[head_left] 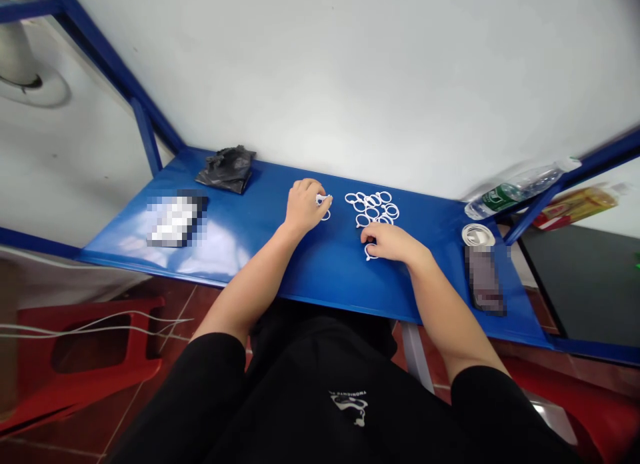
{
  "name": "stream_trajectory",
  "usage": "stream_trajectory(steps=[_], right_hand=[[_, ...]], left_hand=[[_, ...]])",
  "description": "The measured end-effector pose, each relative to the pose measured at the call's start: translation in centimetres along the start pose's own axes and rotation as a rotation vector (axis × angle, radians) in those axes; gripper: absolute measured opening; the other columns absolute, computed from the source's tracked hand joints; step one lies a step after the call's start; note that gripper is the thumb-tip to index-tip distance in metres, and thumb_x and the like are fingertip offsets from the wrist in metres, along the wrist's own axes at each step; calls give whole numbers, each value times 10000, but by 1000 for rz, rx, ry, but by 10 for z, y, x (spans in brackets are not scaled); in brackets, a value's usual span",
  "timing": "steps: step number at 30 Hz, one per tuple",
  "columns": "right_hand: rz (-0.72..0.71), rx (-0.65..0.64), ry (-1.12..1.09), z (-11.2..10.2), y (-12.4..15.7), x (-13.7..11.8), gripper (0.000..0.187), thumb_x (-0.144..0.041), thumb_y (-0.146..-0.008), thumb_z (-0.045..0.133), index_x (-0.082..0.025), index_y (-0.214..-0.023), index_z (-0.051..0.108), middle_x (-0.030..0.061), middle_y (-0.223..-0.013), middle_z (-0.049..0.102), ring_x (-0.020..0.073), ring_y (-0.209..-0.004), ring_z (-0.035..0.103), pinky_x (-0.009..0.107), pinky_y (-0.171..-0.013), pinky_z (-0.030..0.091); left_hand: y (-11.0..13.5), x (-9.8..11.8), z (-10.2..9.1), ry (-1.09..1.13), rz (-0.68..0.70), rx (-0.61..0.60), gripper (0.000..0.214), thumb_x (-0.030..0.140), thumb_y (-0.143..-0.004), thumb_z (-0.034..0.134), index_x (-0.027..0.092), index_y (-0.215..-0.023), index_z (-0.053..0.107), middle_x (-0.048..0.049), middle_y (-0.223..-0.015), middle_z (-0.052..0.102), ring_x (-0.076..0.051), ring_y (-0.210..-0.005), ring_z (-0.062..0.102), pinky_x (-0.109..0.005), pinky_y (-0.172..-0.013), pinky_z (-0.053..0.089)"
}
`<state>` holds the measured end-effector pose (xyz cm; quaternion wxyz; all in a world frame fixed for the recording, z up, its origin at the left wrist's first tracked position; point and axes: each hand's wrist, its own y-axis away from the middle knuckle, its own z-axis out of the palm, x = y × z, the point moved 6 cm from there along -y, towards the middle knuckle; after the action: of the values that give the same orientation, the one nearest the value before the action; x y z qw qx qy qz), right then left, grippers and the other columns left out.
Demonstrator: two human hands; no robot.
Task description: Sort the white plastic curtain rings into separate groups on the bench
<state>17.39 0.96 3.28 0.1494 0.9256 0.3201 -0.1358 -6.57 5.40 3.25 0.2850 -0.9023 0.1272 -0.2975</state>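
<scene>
White plastic rings (362, 208), each with a small knob or eyelet like curtain rings, lie in a loose overlapping cluster on the blue table (330, 264). To the left of the cluster, my left hand (304, 207) is closed with its fingers curled around one or more white rings (327, 215); the palm side is hidden. My right hand (387, 241) is at the near edge of the cluster. Its thumb and finger are closed on a single white ring (369, 256), low over the tabletop.
A crumpled black plastic bag (227, 169) lies at the back left, with a blurred flat item (175, 221) in front of it. On the right are a clear bottle (520, 189), a coiled white cable (479, 236) and a blurred dark object (484, 281). A white wall stands behind.
</scene>
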Motion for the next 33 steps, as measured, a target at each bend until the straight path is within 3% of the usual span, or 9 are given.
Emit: stream_trajectory(steps=[5, 8, 11, 17, 22, 30, 33], right_hand=[[-37, 90, -30, 2, -6, -6, 65, -172, -773, 658, -235, -778, 675, 2, -811, 734, 182, -735, 633, 294, -655, 391], [-14, 270, -102, -5, -8, -6, 61, -187, -799, 633, -239, -809, 663, -18, -779, 739, 170, -695, 637, 289, -668, 396], [24, 453, -140, -9, -7, -4, 32, -223, -818, 630, -236, -809, 658, -8, -770, 741, 174, -684, 641, 293, -671, 407], [96, 608, -137, -3, -9, -1, 68, -243, -814, 629, -240, -854, 685, 1, -727, 723, 186, -654, 634, 301, -658, 432], [114, 697, -132, -5, -5, -3, 113, -230, -859, 597, -249, -898, 701, 28, -793, 759, 209, -702, 678, 320, -687, 481], [42, 606, -260, -1, -8, -6, 178, -299, -942, 598, -255, -1101, 663, 35, -897, 792, 208, -737, 718, 327, -719, 528], [47, 571, -287, 2, -11, -4, 169, -292, -937, 603, -258, -1098, 641, 27, -878, 791, 210, -726, 722, 329, -722, 522]], left_hand=[[13, 41, 17, 146, 272, -235, 157, 296, -1027, 580, 195, -1018, 700, -87, -1014, 762, -241, -972, 692, -419, -943, 542], [24, 58, 28, 186, 379, -378, 262, 293, -1056, 498, 196, -1083, 740, -88, -1045, 787, -236, -974, 726, -402, -918, 567], [30, 65, 32, 211, 426, -447, 341, 279, -1062, 439, 206, -1115, 767, -80, -1056, 806, -235, -978, 751, -397, -920, 581], [30, 64, 28, 268, 434, -466, 378, 287, -1044, 420, 201, -1095, 785, -75, -1050, 815, -234, -956, 759, -383, -902, 581], [30, 58, 32, 289, 360, -428, 274, 330, -1000, 556, 211, -1090, 786, -50, -928, 809, -218, -875, 757, -341, -828, 569], [22, 47, 29, 457, 150, -324, 187, 304, -984, 646, 198, -1021, 795, -38, -907, 813, -157, -758, 732, -275, -727, 557], [21, 51, 25, 468, 188, -289, 221, 316, -1016, 622, 204, -1079, 803, -66, -1001, 824, -167, -817, 749, -295, -772, 579]])
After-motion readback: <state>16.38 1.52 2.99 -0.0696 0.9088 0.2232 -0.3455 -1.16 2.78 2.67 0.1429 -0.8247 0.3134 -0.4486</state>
